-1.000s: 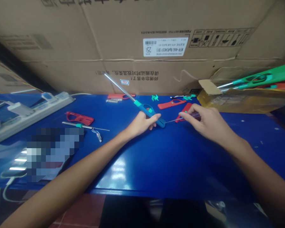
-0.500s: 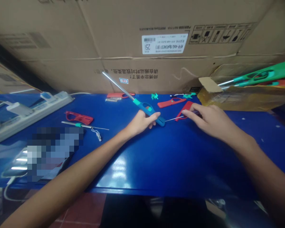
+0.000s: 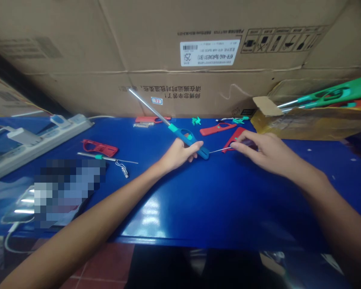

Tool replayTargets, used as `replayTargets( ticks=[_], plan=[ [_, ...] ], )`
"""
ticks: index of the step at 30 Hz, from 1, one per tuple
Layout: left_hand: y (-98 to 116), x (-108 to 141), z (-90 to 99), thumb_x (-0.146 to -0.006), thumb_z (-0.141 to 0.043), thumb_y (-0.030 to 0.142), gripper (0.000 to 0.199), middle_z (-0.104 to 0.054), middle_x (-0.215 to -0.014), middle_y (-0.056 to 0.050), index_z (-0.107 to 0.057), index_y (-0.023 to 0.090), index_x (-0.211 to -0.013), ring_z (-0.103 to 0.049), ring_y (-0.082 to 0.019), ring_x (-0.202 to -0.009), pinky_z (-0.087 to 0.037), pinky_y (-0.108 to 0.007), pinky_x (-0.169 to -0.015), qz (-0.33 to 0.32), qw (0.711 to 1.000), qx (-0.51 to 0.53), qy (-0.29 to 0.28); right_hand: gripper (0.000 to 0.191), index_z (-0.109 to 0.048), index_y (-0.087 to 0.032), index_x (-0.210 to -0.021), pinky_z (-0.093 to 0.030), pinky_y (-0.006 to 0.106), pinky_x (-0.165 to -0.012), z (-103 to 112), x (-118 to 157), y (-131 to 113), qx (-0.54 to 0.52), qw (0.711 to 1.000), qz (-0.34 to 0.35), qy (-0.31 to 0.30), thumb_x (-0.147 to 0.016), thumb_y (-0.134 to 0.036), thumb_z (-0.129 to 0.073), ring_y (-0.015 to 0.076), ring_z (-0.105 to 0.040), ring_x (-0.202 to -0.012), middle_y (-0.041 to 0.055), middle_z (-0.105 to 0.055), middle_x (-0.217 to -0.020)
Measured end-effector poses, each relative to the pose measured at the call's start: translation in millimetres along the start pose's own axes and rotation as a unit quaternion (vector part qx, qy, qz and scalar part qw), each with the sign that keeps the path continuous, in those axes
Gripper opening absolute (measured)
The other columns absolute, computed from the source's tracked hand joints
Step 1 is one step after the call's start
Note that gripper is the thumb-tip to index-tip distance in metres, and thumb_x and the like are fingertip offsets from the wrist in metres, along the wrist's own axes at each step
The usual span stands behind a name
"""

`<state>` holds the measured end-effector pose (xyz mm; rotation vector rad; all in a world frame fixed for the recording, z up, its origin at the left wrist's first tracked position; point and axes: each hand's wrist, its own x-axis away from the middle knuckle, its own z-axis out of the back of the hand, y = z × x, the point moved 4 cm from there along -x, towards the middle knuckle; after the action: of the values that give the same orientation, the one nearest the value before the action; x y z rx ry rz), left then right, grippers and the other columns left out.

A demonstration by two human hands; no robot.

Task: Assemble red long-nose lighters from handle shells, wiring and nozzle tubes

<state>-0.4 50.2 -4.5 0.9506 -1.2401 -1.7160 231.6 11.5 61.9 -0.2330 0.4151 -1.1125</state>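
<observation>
My left hand (image 3: pixel 179 155) is closed around the blue handle of a long-necked gas lighter (image 3: pixel 185 135). Its metal tube slants up and away to the left, with a teal collar where it meets the handle. In my right hand (image 3: pixel 266 151) is what looks like a thin screwdriver (image 3: pixel 220 150), its handle mostly hidden by the fingers. The shaft's tip meets the butt end of the lighter's handle. Just behind my right fingertips lies a red lighter shell piece (image 3: pixel 232 138), partly covered. Another red lighter shell (image 3: pixel 218 129) rests farther back.
A cardboard box (image 3: pixel 295 122) holding green lighters stands at right. At left lie a red shell half (image 3: pixel 100 148), a metal tube with wires (image 3: pixel 100 157), a power strip (image 3: pixel 78 124) and a phone (image 3: pixel 19 206). Small green parts (image 3: pixel 196 120) sit by the cardboard wall (image 3: pixel 108 96).
Both hands stay almost in place, with the tip still at the lighter's butt end. The fingers of my right hand have shifted very slightly; the view has tilted a little.
</observation>
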Motion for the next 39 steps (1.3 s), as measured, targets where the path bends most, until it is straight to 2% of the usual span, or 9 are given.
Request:
replayTargets(
  ticks=[2, 5, 11, 17, 21, 27, 32, 34, 39],
  plan=[
    [0.3, -0.2, 0.0, -0.095, -0.061, 0.041, 0.037, -0.060, -0.058, 0.002, -0.056, 0.015, -0.070, -0.052, -0.004, -0.043, -0.039, -0.016, -0.042, 0.002, 1.000, -0.001, 0.000, 0.031, -0.057, -0.024, -0.108, -0.049, 0.033, -0.068, 1.1, 1.5, -3.9, -0.078, 0.996, 0.028, -0.024, -0.098, -0.053, -0.054, 0.0228, -0.071, -0.082, 0.0065, -0.076, -0.097],
    [1.1, -0.2, 0.3, -0.095, -0.062, 0.040, 0.036, -0.060, -0.058, 0.002, -0.055, 0.015, -0.071, -0.051, -0.004, -0.042, -0.039, -0.015, -0.042, 0.005, 1.000, 0.004, 0.002, 0.029, -0.058, -0.023, -0.106, -0.049, 0.032, -0.065, 4.2, 2.9, -7.8, -0.093, 0.994, 0.041, -0.035, -0.100, -0.051, -0.051, 0.0216, -0.071, -0.077, 0.0077, -0.076, -0.097],
    [4.1, 0.3, 0.8, -0.096, -0.062, 0.035, 0.032, -0.060, -0.057, 0.002, -0.056, 0.014, -0.072, -0.050, -0.003, -0.041, -0.038, -0.015, -0.040, 0.018, 1.000, 0.006, 0.006, 0.051, -0.070, -0.024, -0.090, -0.039, 0.034, -0.057, 2.3, 2.5, 1.5, 0.179, 0.984, 0.018, 0.006, -0.101, -0.060, -0.037, 0.0282, -0.068, -0.066, 0.0073, -0.071, -0.070],
    [4.7, 0.9, 0.7, -0.096, -0.062, 0.037, 0.034, -0.059, -0.056, 0.003, -0.057, 0.014, -0.071, -0.048, -0.004, -0.038, -0.034, -0.015, -0.035, 0.025, 1.000, 0.003, 0.005, 0.031, -0.060, -0.024, -0.111, -0.051, 0.036, -0.082, 2.7, 2.8, -9.7, -0.044, 0.995, 0.080, -0.041, -0.100, -0.051, -0.050, 0.0246, -0.070, -0.098, 0.0081, -0.073, -0.112],
    [6.8, 1.2, 0.9, -0.097, -0.062, 0.035, 0.037, -0.058, -0.053, 0.003, -0.056, 0.014, -0.067, -0.046, -0.004, -0.037, -0.033, -0.016, -0.034, 0.037, 0.999, -0.010, 0.011, 0.023, -0.062, -0.022, -0.102, -0.052, 0.035, -0.078, 5.1, 2.1, -14.3, -0.058, 0.995, 0.073, -0.025, -0.100, -0.044, -0.053, 0.0234, -0.072, -0.090, 0.0075, -0.076, -0.102],
    [7.7, 1.5, 1.3, -0.097, -0.061, 0.035, 0.039, -0.056, -0.051, 0.002, -0.057, 0.014, -0.064, -0.045, -0.004, -0.035, -0.033, -0.016, -0.035, 0.046, 0.999, -0.021, 0.010, 0.037, -0.066, -0.021, -0.088, -0.045, 0.036, -0.062, 0.4, 1.6, -6.6, 0.117, 0.992, 0.037, 0.024, -0.100, -0.052, -0.049, 0.0277, -0.071, -0.069, 0.0076, -0.074, -0.074],
    [4.6, 1.0, 2.6, -0.095, -0.062, 0.040, 0.039, -0.057, -0.052, 0.002, -0.057, 0.014, -0.066, -0.046, -0.004, -0.036, -0.034, -0.016, -0.035, 0.034, 0.999, -0.017, 0.008, 0.036, -0.056, -0.024, -0.117, -0.053, 0.037, -0.077, -2.0, 2.1, -5.8, -0.067, 0.996, 0.051, -0.015, -0.096, -0.052, -0.058, 0.0265, -0.073, -0.094, 0.0088, -0.075, -0.107],
    [4.0, 0.8, 2.7, -0.094, -0.063, 0.042, 0.041, -0.057, -0.052, 0.002, -0.057, 0.014, -0.065, -0.046, -0.004, -0.037, -0.035, -0.016, -0.036, 0.034, 0.999, -0.016, 0.005, 0.030, -0.054, -0.024, -0.116, -0.054, 0.038, -0.080, -0.7, 2.6, -7.9, -0.111, 0.992, 0.056, -0.026, -0.097, -0.048, -0.056, 0.0252, -0.073, -0.094, 0.0089, -0.075, -0.110],
    [7.0, 1.3, 1.7, -0.095, -0.063, 0.039, 0.039, -0.057, -0.052, 0.002, -0.057, 0.014, -0.065, -0.046, -0.003, -0.036, -0.034, -0.016, -0.035, 0.043, 0.999, -0.014, 0.010, 0.032, -0.065, -0.023, -0.095, -0.046, 0.033, -0.063, 4.6, 2.2, -8.5, 0.025, 0.999, 0.044, 0.009, -0.097, -0.053, -0.054, 0.0235, -0.071, -0.071, 0.0057, -0.077, -0.083]
  ],
)
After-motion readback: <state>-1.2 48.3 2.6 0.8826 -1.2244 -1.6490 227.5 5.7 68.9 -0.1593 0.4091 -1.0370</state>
